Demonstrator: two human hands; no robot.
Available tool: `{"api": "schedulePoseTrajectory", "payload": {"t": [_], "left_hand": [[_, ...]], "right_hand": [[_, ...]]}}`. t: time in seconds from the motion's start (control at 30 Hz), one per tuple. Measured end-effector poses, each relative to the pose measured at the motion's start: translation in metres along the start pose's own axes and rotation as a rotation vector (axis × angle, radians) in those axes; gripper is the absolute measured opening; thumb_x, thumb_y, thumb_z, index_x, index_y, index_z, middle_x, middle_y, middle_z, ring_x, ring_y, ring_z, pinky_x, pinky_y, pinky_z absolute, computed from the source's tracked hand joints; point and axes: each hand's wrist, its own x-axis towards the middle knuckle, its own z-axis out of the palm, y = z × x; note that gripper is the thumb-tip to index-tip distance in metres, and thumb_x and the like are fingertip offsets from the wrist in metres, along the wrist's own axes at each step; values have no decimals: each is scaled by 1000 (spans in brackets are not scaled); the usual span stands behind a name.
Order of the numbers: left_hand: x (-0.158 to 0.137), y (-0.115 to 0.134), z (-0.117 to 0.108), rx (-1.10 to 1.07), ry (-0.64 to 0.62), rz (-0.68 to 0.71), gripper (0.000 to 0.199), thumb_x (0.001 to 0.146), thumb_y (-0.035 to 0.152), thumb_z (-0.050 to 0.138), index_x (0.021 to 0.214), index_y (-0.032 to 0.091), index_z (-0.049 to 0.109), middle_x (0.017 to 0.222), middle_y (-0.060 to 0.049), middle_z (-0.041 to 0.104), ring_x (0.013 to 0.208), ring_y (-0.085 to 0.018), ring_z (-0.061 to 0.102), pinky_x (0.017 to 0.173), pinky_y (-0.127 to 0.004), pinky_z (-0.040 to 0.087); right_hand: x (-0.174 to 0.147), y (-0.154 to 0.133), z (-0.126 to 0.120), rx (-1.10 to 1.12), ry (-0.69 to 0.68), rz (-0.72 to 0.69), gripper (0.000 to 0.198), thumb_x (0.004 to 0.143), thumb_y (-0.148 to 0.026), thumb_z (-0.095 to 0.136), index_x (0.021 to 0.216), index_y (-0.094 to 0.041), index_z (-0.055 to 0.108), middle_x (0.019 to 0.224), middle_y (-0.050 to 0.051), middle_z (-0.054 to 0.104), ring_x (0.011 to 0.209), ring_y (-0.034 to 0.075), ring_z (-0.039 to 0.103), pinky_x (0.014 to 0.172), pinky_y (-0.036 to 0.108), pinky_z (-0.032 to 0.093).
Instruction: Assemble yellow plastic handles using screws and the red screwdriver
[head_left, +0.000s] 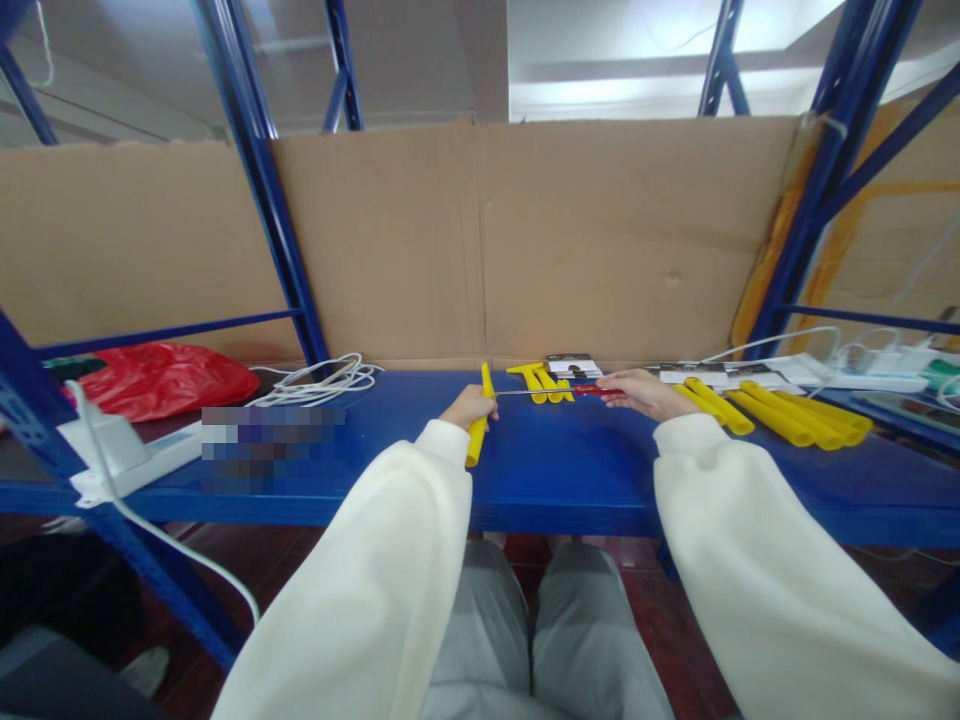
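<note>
My left hand [466, 406] is closed around a yellow plastic handle piece [477, 445], which stands tilted above the blue shelf top [570, 470]. In my right hand [643, 392] is a screwdriver [589, 390] with a red handle, its thin metal shaft lying level and pointing left. The shaft's tip meets the yellow piece near my left fingers; whether it sits in a screw is too small to tell. Just behind the shaft lie several smaller yellow pieces [541, 384], one of them T-shaped. Beyond my right wrist rest several yellow tubes [780, 418].
Cardboard [480, 240] walls off the shelf's back between blue uprights. Printed cards [574, 366] lie near it. To the left are a coiled white cable [330, 380], a red plastic bag [165, 382] and a white power strip [142, 475]. White cables and papers lie far right.
</note>
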Motion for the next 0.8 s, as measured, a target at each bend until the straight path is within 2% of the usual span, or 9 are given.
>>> {"api": "schedulePoseTrajectory", "payload": {"t": [0.1,0.17,0.3,0.43,0.5,0.63,0.8], "left_hand": [[1,0,0,6,2,-1,18,72,-5,54,71,10,63,54,1,61,37,-8,46,46,-21,42],[1,-1,0,12,2,-2,18,73,-4,53,74,9,65,54,0,62,37,-8,47,46,-21,42],[2,-1,0,21,1,1,20,73,-4,53,80,8,67,57,-1,65,37,-9,48,46,-21,44],[1,-1,0,18,-4,6,18,72,-4,54,77,9,66,58,-1,65,36,-8,48,45,-20,42],[1,0,1,15,-3,0,18,73,-4,53,74,9,64,57,-1,64,36,-8,47,44,-21,42],[-1,1,1,11,-5,-5,18,73,-5,53,72,10,63,54,1,61,36,-8,46,44,-21,41],[-1,1,1,9,-13,-1,19,75,-5,52,71,11,62,53,1,59,35,-8,46,44,-21,40]], "right_hand": [[0,3,-2,-75,-43,-10,26,77,-18,83,61,-15,63,45,1,56,39,9,49,36,17,40],[0,2,-2,-68,-42,-27,29,80,-19,81,58,-15,62,42,-1,51,36,8,44,34,17,34],[-3,-2,3,27,47,-34,22,81,-4,73,64,-16,66,55,1,62,42,7,50,42,16,44],[-5,-7,8,129,95,-52,27,79,7,67,66,-17,66,62,1,66,51,7,57,51,13,51],[-5,-7,9,162,103,-34,26,81,6,66,67,-16,65,62,1,66,52,8,58,51,14,52],[-3,-7,9,198,83,13,18,88,-9,67,72,-16,64,56,1,62,44,9,53,42,17,50],[1,-4,6,174,106,11,19,81,-6,74,71,-18,64,57,1,65,46,10,56,43,17,51]]}}
